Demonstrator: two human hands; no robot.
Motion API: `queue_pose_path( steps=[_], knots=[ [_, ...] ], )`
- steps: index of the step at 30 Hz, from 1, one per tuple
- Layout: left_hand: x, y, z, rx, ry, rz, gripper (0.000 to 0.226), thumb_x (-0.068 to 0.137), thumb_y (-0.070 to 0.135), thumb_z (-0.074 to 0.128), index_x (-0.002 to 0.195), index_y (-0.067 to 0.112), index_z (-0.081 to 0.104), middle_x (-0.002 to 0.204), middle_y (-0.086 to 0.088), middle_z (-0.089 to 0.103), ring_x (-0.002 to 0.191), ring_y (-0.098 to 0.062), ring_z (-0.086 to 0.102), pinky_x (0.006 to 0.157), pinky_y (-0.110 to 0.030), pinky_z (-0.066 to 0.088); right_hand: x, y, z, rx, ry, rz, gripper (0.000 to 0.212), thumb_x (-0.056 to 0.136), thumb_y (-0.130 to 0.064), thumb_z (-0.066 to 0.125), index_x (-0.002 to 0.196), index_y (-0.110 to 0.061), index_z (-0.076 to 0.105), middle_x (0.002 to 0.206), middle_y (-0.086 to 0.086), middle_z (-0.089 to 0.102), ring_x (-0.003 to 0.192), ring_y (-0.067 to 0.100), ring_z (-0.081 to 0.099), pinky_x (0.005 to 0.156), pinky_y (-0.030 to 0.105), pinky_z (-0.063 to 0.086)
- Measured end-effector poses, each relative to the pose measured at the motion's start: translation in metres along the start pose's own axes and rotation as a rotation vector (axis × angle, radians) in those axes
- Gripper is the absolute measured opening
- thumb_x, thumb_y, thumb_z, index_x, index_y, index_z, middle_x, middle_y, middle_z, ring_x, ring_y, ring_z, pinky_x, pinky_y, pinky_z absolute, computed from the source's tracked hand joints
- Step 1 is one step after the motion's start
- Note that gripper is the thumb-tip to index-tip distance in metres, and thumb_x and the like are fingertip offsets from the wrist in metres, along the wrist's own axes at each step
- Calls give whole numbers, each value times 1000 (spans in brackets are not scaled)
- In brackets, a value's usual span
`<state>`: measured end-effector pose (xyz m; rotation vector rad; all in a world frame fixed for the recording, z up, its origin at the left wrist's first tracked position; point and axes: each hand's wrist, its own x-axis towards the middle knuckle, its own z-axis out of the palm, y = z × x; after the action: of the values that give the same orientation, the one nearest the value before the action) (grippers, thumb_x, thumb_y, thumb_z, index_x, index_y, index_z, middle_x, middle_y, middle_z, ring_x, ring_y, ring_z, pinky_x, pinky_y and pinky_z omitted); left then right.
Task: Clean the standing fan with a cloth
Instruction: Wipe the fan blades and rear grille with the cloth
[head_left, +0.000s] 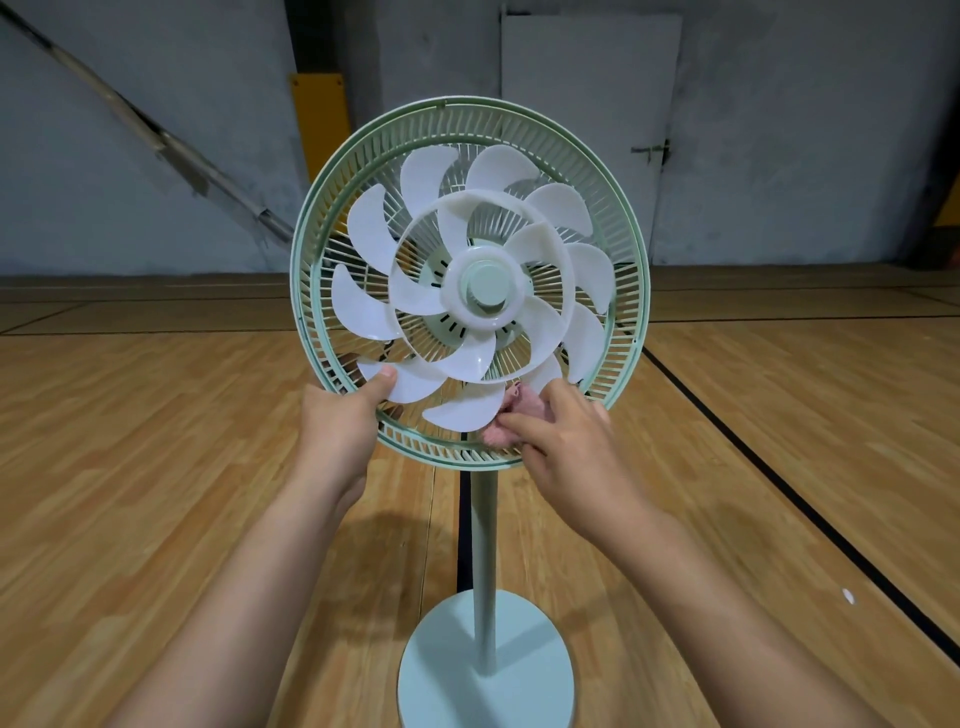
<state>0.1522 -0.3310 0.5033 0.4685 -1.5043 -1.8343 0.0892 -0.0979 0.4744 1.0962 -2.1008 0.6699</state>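
our left hand (343, 415) grips the rim (306, 218) of the standing fan (470, 283) on the wood floor (156, 441), steadying it, while our right hand (566, 441) pinches a pink cloth (511, 415) against a lower blade (462, 408).

Left hand (345, 415) grips the lower-left rim of the pale green standing fan (470, 283), thumb on a white plastic blade, right hand (563, 434) pinching a crumpled pink cloth (511, 415) against the bottom blades.
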Motion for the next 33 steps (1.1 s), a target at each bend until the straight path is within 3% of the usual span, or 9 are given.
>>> queue_pose_path(
  steps=[3,6,13,17,19,23,28,31,33],
  knots=[
    [-1,0,0,2,-16,3,27,96,10,79,122,15,73,106,7,83,98,-15,81,92,-37,60,5,8,-8,-43,73,71,33,93,-7,66,118,-24,78,93,-2,42,85,23,46,75,41,48],
    [-1,1,1,7,-30,14,24,96,9,79,119,17,74,105,8,84,96,-14,81,93,-38,60,11,21,-17,-51,177,112,38,88,2,73,119,-20,79,92,1,43,80,27,48,69,39,47],
    [-3,3,-1,11,-102,2,23,93,3,80,112,17,77,105,3,84,97,-18,81,102,-45,59,10,27,-27,-29,275,197,40,87,-2,67,123,-16,75,102,7,49,81,30,54,63,43,51],
    [-4,3,-2,33,-120,15,32,86,-8,81,108,16,78,104,1,84,95,-20,81,101,-46,60,6,14,-23,18,303,121,27,87,-12,67,113,-18,73,100,-4,45,76,16,47,58,32,45],
    [-3,3,-2,33,-116,7,35,84,-10,81,109,15,78,104,-1,84,95,-21,81,101,-47,61,4,9,-16,47,260,77,23,88,-18,62,110,-22,70,100,-9,40,73,14,44,56,29,42],
    [-3,4,-4,36,-132,19,37,84,-10,82,113,13,77,106,-3,84,99,-25,81,102,-50,60,1,7,-1,26,124,58,35,89,-16,63,121,-30,64,100,-8,35,72,17,45,51,39,48],
    [-7,7,-3,14,-193,58,32,85,15,88,116,19,78,112,0,83,104,-19,80,101,-44,59,1,13,0,9,105,83,42,89,-10,67,126,-31,64,101,-6,38,76,19,47,53,39,50],
    [-10,8,-3,-17,-179,33,51,85,41,82,131,21,73,119,4,82,112,-18,78,106,-47,57,2,18,-7,1,125,114,39,90,-9,71,125,-27,70,100,-4,40,76,20,48,54,36,49],
    [-9,8,-2,-18,-145,27,45,94,37,79,135,20,70,120,5,81,114,-19,77,110,-50,55,3,22,-10,3,145,124,38,90,-8,72,123,-25,71,100,-6,39,76,19,47,55,32,44]
  ],
)
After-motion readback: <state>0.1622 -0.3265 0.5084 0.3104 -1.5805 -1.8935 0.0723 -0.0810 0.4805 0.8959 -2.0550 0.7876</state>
